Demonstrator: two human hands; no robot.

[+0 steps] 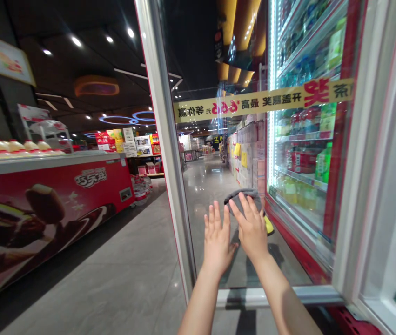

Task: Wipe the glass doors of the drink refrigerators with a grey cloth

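Observation:
A grey cleaning cloth with a yellow underside (pixel 269 225) lies against the glass door (pixel 206 274) of a drinks fridge. My right hand (pixel 252 230) presses it to the pane, palm over the cloth and fingers stretched along it. Beside it, my left hand (pixel 216 244) rests flat at the glass with fingers extended, holding nothing. The door stands swung open in its silver frame (pixel 165 116). Above both hands, a yellow strip (pixel 239 107) with reversed lettering crosses the pane.
Shelves of bottles (pixel 309 158) show through or mirrored in the glass at right. A red ice-cream freezer (pixel 114 186) stands on the left, with white bottles on top. Grey floor (pixel 142 260) runs between it and the door. Stacked boxes (pixel 244 160) appear beyond the glass.

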